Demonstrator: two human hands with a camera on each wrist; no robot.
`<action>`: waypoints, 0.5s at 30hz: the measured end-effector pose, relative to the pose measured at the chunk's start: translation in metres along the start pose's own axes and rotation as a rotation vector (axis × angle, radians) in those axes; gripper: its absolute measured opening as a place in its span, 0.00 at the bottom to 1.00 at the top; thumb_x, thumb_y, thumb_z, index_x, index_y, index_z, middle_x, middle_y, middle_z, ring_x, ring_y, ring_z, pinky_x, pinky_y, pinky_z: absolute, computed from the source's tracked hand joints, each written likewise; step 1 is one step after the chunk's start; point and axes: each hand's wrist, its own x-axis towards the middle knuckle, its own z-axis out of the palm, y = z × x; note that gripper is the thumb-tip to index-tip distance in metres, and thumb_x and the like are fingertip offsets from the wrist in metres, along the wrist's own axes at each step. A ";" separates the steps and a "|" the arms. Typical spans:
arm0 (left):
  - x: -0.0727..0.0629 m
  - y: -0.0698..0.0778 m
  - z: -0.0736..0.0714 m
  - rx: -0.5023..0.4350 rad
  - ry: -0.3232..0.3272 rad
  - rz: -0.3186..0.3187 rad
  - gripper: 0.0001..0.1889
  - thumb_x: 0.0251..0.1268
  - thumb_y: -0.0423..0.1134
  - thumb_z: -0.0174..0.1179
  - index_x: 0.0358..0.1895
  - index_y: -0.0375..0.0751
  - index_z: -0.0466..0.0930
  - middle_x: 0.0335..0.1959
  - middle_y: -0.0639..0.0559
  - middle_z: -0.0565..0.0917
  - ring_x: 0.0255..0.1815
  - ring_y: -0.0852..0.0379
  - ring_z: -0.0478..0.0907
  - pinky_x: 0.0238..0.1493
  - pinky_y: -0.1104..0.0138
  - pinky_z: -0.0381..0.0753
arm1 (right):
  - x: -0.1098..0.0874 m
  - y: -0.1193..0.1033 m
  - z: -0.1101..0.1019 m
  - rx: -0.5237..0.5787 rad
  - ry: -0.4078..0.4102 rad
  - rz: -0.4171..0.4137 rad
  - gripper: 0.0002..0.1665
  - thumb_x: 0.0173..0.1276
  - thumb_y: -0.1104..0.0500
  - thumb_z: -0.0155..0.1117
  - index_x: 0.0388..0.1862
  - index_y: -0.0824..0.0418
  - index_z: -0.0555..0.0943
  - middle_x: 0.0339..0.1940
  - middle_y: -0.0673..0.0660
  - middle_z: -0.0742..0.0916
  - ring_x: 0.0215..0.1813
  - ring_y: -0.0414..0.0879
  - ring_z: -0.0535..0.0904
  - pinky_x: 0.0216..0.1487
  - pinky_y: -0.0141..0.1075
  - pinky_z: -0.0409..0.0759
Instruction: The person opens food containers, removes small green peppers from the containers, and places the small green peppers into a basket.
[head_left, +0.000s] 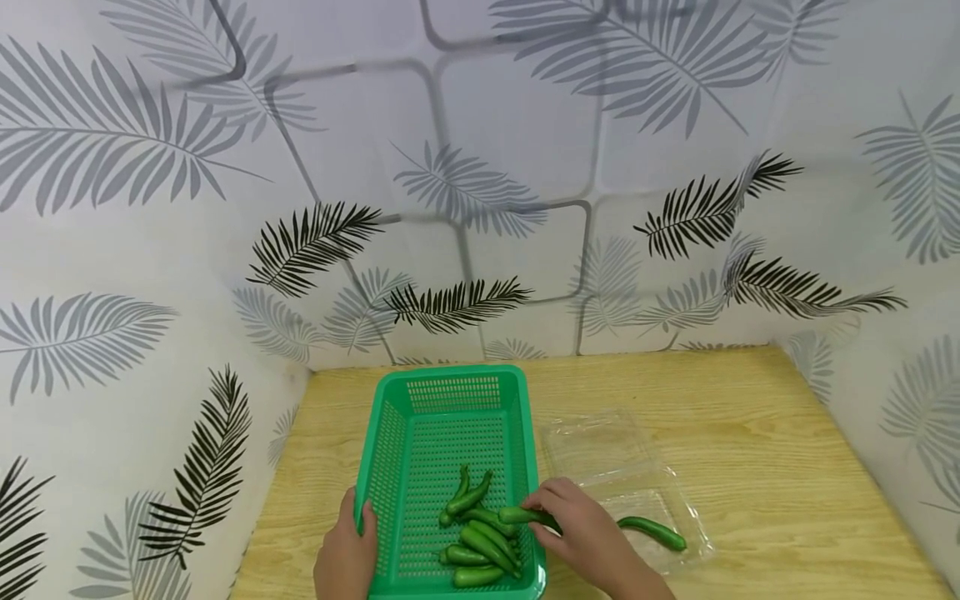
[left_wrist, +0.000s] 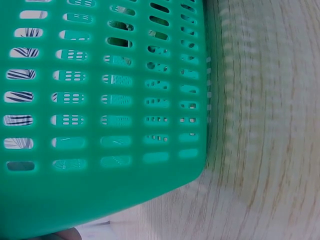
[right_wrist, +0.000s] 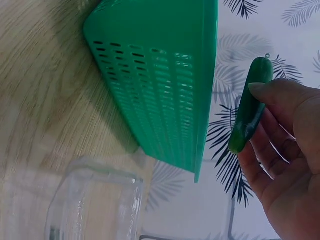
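Observation:
A green plastic basket point(head_left: 529, 450) with slotted walls stands on the table. My left hand point(head_left: 347, 550) grips its left rim, thumb on top; in the left wrist view only a fingertip point(left_wrist: 69, 234) shows below the basket wall. Between thumb and fingers, my right hand point(head_left: 585, 533) pinches a smooth green pepper point(right_wrist: 252, 100) just over the basket's right rim. Several green peppers point(head_left: 480, 546) lie heaped in the near right part of the basket. Another long, curved green pepper point(head_left: 658, 532) lies in the clear plastic container point(head_left: 600, 446) at the right, partly behind my right hand.
The clear container lies opened out flat, its two halves side by side on the wood-grain table point(head_left: 780, 450). Behind and at both sides hangs a white cloth point(head_left: 517, 142) printed with grey and black leaves, meeting the table's edges.

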 end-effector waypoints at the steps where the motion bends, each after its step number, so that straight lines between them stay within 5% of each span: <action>1: 0.000 0.000 0.000 0.000 0.001 0.002 0.25 0.73 0.52 0.42 0.67 0.44 0.60 0.24 0.45 0.82 0.11 0.56 0.72 0.10 0.62 0.66 | 0.002 -0.001 0.001 -0.005 -0.001 -0.015 0.17 0.52 0.62 0.73 0.40 0.52 0.80 0.39 0.41 0.78 0.42 0.35 0.73 0.40 0.26 0.74; 15: 0.000 0.000 -0.001 -0.002 -0.003 -0.006 0.25 0.73 0.53 0.41 0.66 0.46 0.60 0.25 0.46 0.82 0.12 0.56 0.72 0.10 0.62 0.66 | 0.015 -0.016 0.026 -0.019 -0.064 -0.129 0.14 0.55 0.61 0.72 0.40 0.53 0.81 0.38 0.44 0.77 0.41 0.36 0.73 0.41 0.23 0.72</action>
